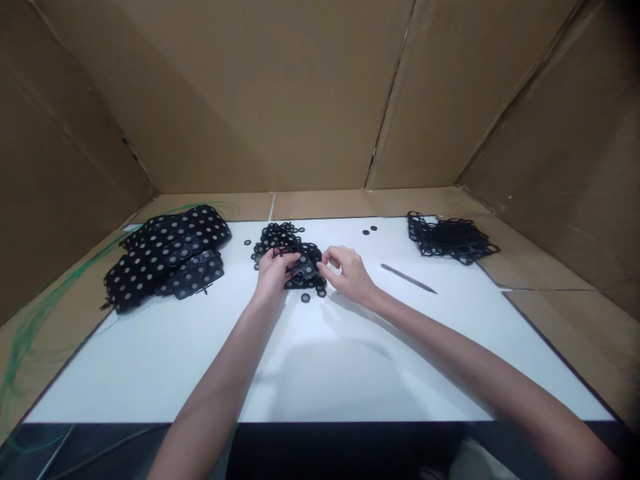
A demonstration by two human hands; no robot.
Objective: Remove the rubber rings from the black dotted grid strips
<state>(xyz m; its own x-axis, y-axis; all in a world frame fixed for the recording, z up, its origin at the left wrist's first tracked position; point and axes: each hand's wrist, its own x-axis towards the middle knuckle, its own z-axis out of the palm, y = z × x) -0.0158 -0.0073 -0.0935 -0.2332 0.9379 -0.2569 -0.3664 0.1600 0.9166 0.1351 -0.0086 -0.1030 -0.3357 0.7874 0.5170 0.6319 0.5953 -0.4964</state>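
Note:
My left hand [273, 272] is closed on a small black sheet piece [306, 267] with grey round spots, holding it over a pile near the middle of the white table. At the right edge of that piece, the thumb and forefinger of my right hand [347, 273] are pinched together; the exact grip is too small to see. Behind and under the hands lies a heap of small black discs [279, 235] with grey centres. One loose disc [305, 298] rests just in front of them.
Folded black sheets with grey dots [170, 250] are stacked at left, near green strands [45, 313]. To the right lie a slim grey pointed tool [409, 279] and black netlike sheet scraps [450, 240]. Two black discs [370, 231] sit farther back. Cardboard walls [250, 100] enclose the table [165, 373].

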